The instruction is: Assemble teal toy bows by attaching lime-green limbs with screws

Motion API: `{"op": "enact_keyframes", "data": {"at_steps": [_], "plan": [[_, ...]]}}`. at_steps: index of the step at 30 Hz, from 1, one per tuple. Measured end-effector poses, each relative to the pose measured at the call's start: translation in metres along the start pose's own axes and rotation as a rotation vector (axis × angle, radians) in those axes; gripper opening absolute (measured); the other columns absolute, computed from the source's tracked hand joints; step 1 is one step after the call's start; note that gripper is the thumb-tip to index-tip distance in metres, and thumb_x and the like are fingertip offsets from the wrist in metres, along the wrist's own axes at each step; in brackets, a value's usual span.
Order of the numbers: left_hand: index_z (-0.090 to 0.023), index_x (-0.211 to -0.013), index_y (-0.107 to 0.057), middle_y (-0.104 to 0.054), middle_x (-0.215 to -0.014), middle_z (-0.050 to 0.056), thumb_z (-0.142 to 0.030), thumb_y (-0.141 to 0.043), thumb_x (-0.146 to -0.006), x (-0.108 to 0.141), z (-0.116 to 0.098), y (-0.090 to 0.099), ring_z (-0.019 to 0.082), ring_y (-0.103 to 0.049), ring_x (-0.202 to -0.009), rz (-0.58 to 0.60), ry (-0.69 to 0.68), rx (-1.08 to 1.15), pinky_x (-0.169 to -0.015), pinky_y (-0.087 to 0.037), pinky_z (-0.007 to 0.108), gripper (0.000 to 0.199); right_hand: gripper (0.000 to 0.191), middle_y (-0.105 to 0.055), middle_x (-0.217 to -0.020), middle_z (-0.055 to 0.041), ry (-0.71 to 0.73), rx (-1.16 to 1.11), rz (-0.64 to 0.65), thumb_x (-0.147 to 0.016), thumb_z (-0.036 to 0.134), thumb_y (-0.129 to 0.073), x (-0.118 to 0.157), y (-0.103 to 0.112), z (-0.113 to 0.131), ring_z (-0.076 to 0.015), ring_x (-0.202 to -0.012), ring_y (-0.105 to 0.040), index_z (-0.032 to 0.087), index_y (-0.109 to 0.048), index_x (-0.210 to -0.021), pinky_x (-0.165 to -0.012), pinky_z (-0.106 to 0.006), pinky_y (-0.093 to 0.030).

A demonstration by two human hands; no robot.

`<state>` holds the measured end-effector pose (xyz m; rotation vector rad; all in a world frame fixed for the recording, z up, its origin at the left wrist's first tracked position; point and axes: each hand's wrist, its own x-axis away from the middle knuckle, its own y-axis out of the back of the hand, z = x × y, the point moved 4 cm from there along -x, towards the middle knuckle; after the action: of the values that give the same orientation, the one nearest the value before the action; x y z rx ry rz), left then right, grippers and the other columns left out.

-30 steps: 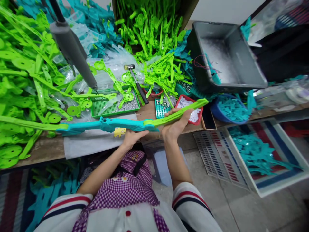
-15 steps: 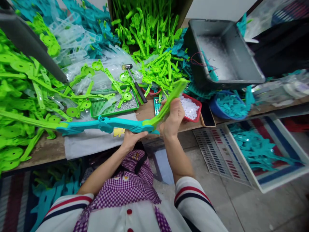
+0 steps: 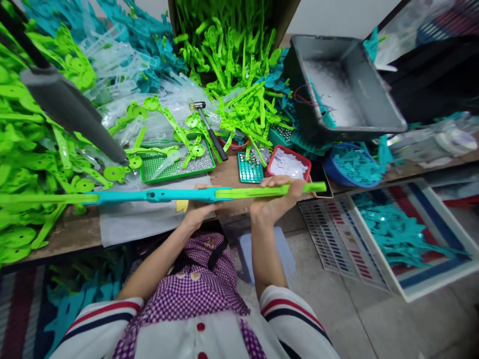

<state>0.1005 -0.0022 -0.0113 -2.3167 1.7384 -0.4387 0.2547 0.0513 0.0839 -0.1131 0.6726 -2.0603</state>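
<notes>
Slim lime arm swung level since last frame; I see right hand gripping it, left hand gripping the straight, holed teal plastic bar.

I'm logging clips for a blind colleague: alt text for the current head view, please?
A person's left hand and right hand hold a long teal-and-green plastic piece crosswise over a workbench. Beyond it lie a hammer, a green tray and heaped green parts.

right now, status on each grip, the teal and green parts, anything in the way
Left grip on teal section; right grip on green arm. Section and arm nearly in line. Grey hanging screwdriver off left, apart from both grips.
</notes>
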Motion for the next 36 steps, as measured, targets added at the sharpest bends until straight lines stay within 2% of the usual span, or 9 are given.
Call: {"op": "enact_keyframes", "data": {"at_steps": [5, 11, 19, 23, 25, 26, 30, 33, 36], "plan": [[-0.023, -0.097, -0.064, -0.07, -0.11, 0.006, -0.027, -0.089, -0.053, -0.009, 0.005, 0.009, 0.028, -0.066, -0.108, 0.017, -0.06, -0.064, -0.093, -0.054, 0.047, 0.051, 0.051, -0.027, -0.049, 0.0081, 0.091, 0.04, -0.092, -0.087, 0.064, -0.046, -0.001, 0.012, -0.008, -0.0078, -0.039, -0.035, 0.024, -0.032, -0.056, -0.039, -0.023, -0.04], [-0.024, -0.095, -0.064, -0.068, -0.12, 0.007, -0.027, -0.085, -0.058, -0.012, 0.004, 0.012, 0.03, -0.064, -0.113, 0.051, -0.021, -0.044, -0.091, -0.055, 0.052, 0.042, 0.051, -0.03, -0.05, 0.0076, 0.121, 0.017, -0.208, -0.087, 0.063, -0.046, 0.0, 0.004, -0.021, -0.0083, -0.039, -0.036, 0.025, -0.035, -0.056, -0.04, -0.025, -0.042], [-0.023, -0.099, -0.066, -0.072, -0.106, 0.007, -0.029, -0.083, -0.059, -0.012, 0.015, 0.007, 0.027, -0.067, -0.108, 0.016, 0.069, -0.01, -0.099, -0.052, 0.047, 0.043, 0.053, -0.03, -0.05, 0.0078, 0.067, 0.028, -0.113, -0.085, 0.067, -0.048, -0.003, 0.009, -0.023, -0.0082, -0.041, -0.039, 0.025, -0.036, -0.055, -0.042, -0.024, -0.043], [-0.02, -0.101, -0.069, -0.074, -0.1, 0.009, -0.028, -0.083, -0.06, 0.019, 0.007, 0.024, 0.027, -0.071, -0.092, 0.146, 0.167, -0.094, -0.083, -0.058, 0.042, 0.044, 0.057, -0.03, -0.049, 0.0085, 0.023, 0.043, -0.066, -0.084, 0.07, -0.045, -0.009, 0.01, -0.039, -0.0068, -0.04, -0.038, 0.023, -0.033, -0.054, -0.042, -0.023, -0.041], [-0.021, -0.103, -0.07, -0.074, -0.098, 0.009, -0.03, -0.078, -0.069, 0.044, -0.012, 0.043, 0.024, -0.072, -0.083, 0.265, 0.089, -0.298, -0.078, -0.059, 0.04, 0.037, 0.056, -0.031, -0.049, 0.0089, -0.016, 0.04, -0.079, -0.082, 0.069, -0.048, -0.011, 0.014, -0.047, -0.0064, -0.04, -0.038, 0.023, -0.034, -0.054, -0.043, -0.023, -0.039], [-0.022, -0.099, -0.072, -0.075, -0.095, 0.008, -0.032, -0.074, -0.075, 0.053, -0.028, 0.056, 0.022, -0.071, -0.084, 0.232, -0.043, -0.436, -0.082, -0.058, 0.041, 0.026, 0.056, -0.031, -0.049, 0.009, -0.033, 0.035, -0.089, -0.082, 0.069, -0.05, -0.011, 0.017, -0.051, -0.0063, -0.04, -0.037, 0.023, -0.035, -0.054, -0.043, -0.022, -0.039], [-0.026, -0.108, -0.07, -0.069, -0.116, 0.008, -0.037, -0.069, -0.081, 0.054, -0.09, 0.102, 0.027, -0.062, -0.114, -0.096, -0.483, -0.996, -0.106, -0.043, 0.048, 0.028, 0.051, -0.033, -0.05, 0.0095, -0.041, 0.036, -0.087, -0.081, 0.064, -0.054, -0.01, 0.021, -0.062, -0.0068, -0.043, -0.039, 0.023, -0.036, -0.055, -0.045, -0.022, -0.04], [-0.022, -0.119, -0.064, -0.064, -0.126, 0.013, -0.045, -0.067, -0.082, 0.02, -0.106, 0.12, 0.032, -0.055, -0.124, -0.078, -0.525, -1.297, -0.112, -0.032, 0.052, 0.044, 0.049, -0.036, -0.05, 0.0099, -0.07, 0.05, -0.076, -0.079, 0.062, -0.058, -0.011, 0.018, -0.068, -0.0073, -0.045, -0.041, 0.023, -0.039, -0.056, -0.047, -0.022, -0.041], [-0.021, -0.118, -0.062, -0.07, -0.114, 0.012, -0.048, -0.057, -0.089, -0.007, -0.103, 0.129, 0.029, -0.063, -0.107, 0.097, -0.442, -1.454, -0.1, -0.042, 0.045, 0.04, 0.046, -0.043, -0.051, 0.0097, -0.129, 0.059, -0.01, -0.075, 0.059, -0.064, -0.014, 0.014, -0.072, -0.0074, -0.048, -0.045, 0.022, -0.044, -0.057, -0.052, -0.021, -0.043]]}}
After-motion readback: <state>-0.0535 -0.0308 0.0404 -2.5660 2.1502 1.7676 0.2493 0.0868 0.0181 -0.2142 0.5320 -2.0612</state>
